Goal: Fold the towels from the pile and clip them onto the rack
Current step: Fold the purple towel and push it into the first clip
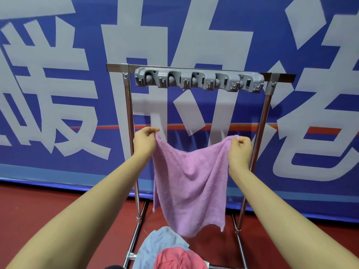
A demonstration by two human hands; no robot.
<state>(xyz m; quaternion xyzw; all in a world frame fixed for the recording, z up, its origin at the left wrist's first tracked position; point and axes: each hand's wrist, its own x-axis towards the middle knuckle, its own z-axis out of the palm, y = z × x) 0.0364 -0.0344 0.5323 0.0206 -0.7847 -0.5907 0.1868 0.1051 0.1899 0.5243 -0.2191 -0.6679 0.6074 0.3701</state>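
Pink towel (189, 183) hangs in the air in front of the metal rack (129, 117), below the grey clip bar (199, 80). Left hand (144, 141) pinches its upper left corner between thumb and curled fingers (155, 130); right hand (240, 150) pinches the upper right corner likewise. Blue towel (155, 243) and red towel (178, 258) lie piled below, near the rack's base.

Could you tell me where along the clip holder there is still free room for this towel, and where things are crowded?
All slots of the grey clip holder look empty, and the span between the rack posts beneath it is open. The left hand and right hand pinch the pink towel there. It is crowded low down, at the blue towel and red towel.
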